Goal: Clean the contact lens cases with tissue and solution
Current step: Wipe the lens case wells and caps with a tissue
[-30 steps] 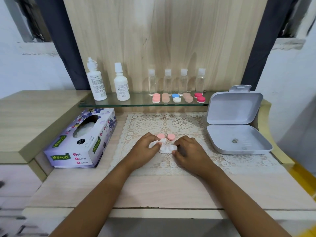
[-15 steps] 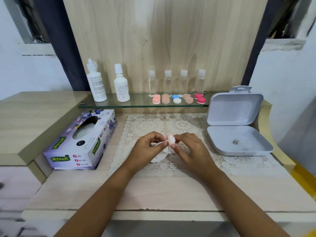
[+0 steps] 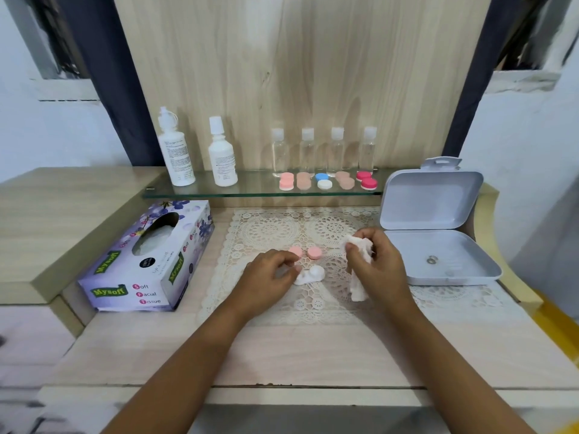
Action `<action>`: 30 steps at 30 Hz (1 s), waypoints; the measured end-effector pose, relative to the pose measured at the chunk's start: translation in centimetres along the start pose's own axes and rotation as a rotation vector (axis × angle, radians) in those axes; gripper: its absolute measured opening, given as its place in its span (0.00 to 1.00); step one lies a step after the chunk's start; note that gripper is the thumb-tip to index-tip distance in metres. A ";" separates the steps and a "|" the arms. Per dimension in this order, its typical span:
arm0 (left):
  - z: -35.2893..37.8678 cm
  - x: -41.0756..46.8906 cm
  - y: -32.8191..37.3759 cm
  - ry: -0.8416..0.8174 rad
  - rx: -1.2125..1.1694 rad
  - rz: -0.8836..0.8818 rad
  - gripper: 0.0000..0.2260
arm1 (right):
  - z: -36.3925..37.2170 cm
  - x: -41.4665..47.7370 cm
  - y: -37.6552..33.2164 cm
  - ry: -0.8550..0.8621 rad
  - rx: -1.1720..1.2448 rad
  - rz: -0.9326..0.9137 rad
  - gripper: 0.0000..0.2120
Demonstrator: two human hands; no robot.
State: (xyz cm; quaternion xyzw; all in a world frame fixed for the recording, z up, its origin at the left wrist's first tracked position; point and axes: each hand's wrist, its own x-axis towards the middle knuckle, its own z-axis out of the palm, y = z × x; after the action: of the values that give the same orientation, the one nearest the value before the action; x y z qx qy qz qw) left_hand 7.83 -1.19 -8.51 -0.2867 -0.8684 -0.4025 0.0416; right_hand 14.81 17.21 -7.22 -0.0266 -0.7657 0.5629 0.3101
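Observation:
A white contact lens case [image 3: 310, 275] lies on the lace mat [image 3: 272, 230], its two cups uncapped. My left hand [image 3: 266, 278] rests on the mat and pinches the case's left end with curled fingers. Two pink caps [image 3: 305, 252] sit just behind the case. My right hand [image 3: 374, 267] is lifted to the right of the case and grips a crumpled white tissue [image 3: 360, 249], whose tail hangs down to the mat. Two white solution bottles [image 3: 195, 155] stand on the glass shelf [image 3: 250, 191].
A tissue box [image 3: 147, 258] lies left of the mat. An open grey box [image 3: 435, 233] with small metal bits inside sits at the right. Several clear small bottles [image 3: 322, 150] and several coloured lens cases [image 3: 326, 181] line the shelf.
The case was held up between both hands with the tissue on it. Now it is back on the mat under my left hand, and my right hand has drawn the tissue away to the right.

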 end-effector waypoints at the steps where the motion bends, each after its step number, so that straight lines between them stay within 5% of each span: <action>1: 0.1 0.0 -0.2 -0.036 0.081 0.018 0.15 | 0.0 0.1 0.1 -0.008 -0.089 -0.035 0.11; 5: 0.1 -0.1 0.0 -0.075 0.226 0.029 0.17 | 1.0 0.1 0.6 -0.090 -0.353 -0.162 0.03; 12: 0.2 0.0 -0.1 -0.098 0.238 0.050 0.11 | 2.0 -0.7 1.6 -0.297 -0.495 -0.316 0.04; 19: 0.3 0.1 -0.1 -0.120 0.258 0.065 0.13 | 1.7 -0.5 1.6 -0.395 -0.628 -0.290 0.18; 30: 0.4 0.2 -0.2 -0.117 0.268 0.083 0.12 | 1.5 0.2 0.6 -0.472 -0.741 -0.181 0.16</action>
State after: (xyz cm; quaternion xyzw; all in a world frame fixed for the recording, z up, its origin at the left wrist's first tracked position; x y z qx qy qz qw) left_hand 7.66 -0.94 -8.81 -0.3370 -0.9027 -0.2637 0.0454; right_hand 13.70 16.25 -7.97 0.0606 -0.9647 0.2119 0.1445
